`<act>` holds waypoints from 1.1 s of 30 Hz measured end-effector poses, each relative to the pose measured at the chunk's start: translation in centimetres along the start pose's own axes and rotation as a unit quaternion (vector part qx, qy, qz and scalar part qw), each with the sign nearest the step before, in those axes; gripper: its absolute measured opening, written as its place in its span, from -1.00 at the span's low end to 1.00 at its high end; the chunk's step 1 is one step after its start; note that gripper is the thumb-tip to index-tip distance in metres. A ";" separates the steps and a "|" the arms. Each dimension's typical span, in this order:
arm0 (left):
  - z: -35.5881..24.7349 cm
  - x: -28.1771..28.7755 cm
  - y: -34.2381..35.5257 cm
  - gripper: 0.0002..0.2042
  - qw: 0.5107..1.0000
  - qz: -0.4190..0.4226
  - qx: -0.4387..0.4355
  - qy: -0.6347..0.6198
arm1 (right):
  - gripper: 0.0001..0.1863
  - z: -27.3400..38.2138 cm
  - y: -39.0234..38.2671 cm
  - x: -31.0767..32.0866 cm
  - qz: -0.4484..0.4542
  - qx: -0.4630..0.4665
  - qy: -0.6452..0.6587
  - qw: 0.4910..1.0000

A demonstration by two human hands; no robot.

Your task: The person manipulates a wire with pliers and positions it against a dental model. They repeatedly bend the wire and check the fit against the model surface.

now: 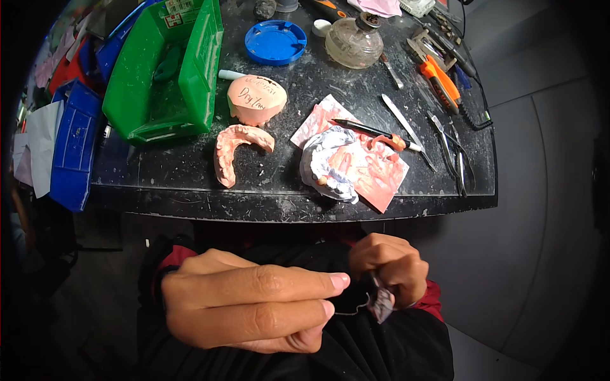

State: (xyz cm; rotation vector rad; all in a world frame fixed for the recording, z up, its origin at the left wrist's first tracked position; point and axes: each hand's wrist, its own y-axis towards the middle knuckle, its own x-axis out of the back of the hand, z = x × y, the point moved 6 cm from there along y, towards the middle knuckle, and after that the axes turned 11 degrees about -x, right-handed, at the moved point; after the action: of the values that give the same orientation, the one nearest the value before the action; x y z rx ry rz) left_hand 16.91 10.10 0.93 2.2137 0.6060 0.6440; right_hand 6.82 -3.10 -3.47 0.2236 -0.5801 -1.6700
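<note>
Below the bench edge, my left hand point(254, 301) is closed, two long fingers pressed together over the thumb, at one end of a thin bent wire point(349, 313). My right hand point(391, 267) grips a dark metal tool point(381, 301), probably pliers, beside the wire's other end; its exact shape is hard to make out. On the bench above them lie a pink U-shaped dental cast point(229, 152) and a white dental model point(318, 162) on a smeared pink sheet point(381, 190), with a black-and-orange wax knife point(356, 127) across it. A second pink cast point(254, 101) sits behind.
A green bin point(197, 82) and blue trays point(73, 152) fill the left. At the back are a blue lid point(275, 41) and a glass burner point(354, 47). Spatulas point(406, 127), pliers point(454, 152) and orange-handled cutters point(441, 86) lie right. The dark bench edge point(254, 209) runs above my lap.
</note>
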 end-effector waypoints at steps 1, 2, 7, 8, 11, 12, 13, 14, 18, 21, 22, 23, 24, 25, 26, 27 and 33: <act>-0.1 0.1 -0.2 -0.78 1.000 -0.028 0.006 -0.001 | -0.60 0.2 0.6 -0.3 0.021 -0.023 -0.052 0.998; -0.3 0.0 -0.2 -0.78 1.000 -0.029 0.006 -0.002 | -0.58 0.4 1.0 -0.6 0.034 -0.005 -0.094 0.995; -0.6 -0.4 0.0 -0.76 0.999 -0.040 0.018 0.001 | -0.59 0.8 1.4 -1.0 -0.021 -0.007 -0.143 0.989; -0.6 -0.4 0.0 -0.76 0.999 -0.040 0.017 0.001 | -0.59 0.8 1.4 -1.1 -0.021 -0.006 -0.144 0.989; -0.5 -0.6 -0.1 -0.75 0.999 -0.040 0.018 -0.004 | -0.59 0.6 1.2 -1.2 -0.026 0.004 -0.152 0.988; -0.6 -0.5 -0.1 -0.75 0.999 -0.052 0.015 -0.002 | -0.59 0.7 1.2 -1.2 -0.034 0.011 -0.140 0.989; -0.8 -0.5 -0.1 -0.75 0.998 -0.064 0.011 0.000 | -0.60 0.7 1.2 -1.2 -0.041 0.017 -0.129 0.991; -0.9 -0.5 -0.1 -0.75 0.998 -0.065 0.010 0.003 | -0.60 0.7 1.2 -1.4 -0.040 0.019 -0.128 0.991; -0.8 -0.5 -0.2 -0.75 0.998 -0.065 0.006 -0.008 | -0.60 0.7 1.1 -1.3 -0.056 0.027 -0.098 0.993; -0.8 -0.4 -0.3 -0.76 0.998 -0.054 0.004 -0.010 | -0.59 0.6 1.2 -1.2 -0.060 0.039 -0.085 0.994; -0.7 -0.4 -0.4 -0.77 0.999 -0.049 0.001 -0.012 | -0.59 0.6 1.2 -1.2 -0.059 0.046 -0.085 0.994; -0.7 -0.4 -0.5 -0.77 0.999 -0.050 0.001 -0.012 | -0.59 0.5 1.2 -1.3 -0.059 0.046 -0.086 0.994; -0.7 -0.4 -0.6 -0.78 0.998 -0.063 0.001 -0.005 | -0.59 0.5 1.2 -1.3 -0.064 0.053 -0.093 0.992; -0.7 -0.4 -0.7 -0.79 0.997 -0.077 0.001 0.001 | -0.59 0.4 1.2 -1.4 -0.069 0.059 -0.101 0.991; -0.6 -0.7 -0.7 -0.79 0.997 -0.077 0.000 0.004 | -0.59 0.3 1.2 -1.4 -0.069 0.062 -0.099 0.991; -0.8 -0.7 -0.6 -0.80 0.995 -0.097 -0.005 0.012 | -0.60 0.5 1.1 -1.3 -0.084 0.071 -0.119 0.987; -0.8 -0.7 -0.6 -0.84 0.991 -0.132 -0.015 0.025 | -0.59 0.4 1.0 -1.3 -0.098 0.065 -0.126 0.985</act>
State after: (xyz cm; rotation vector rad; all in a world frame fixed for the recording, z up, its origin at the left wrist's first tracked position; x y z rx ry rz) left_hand 15.72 10.51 0.75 2.0474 0.8918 0.5660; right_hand 7.75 -1.81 -2.81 0.1689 -0.8839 -1.8681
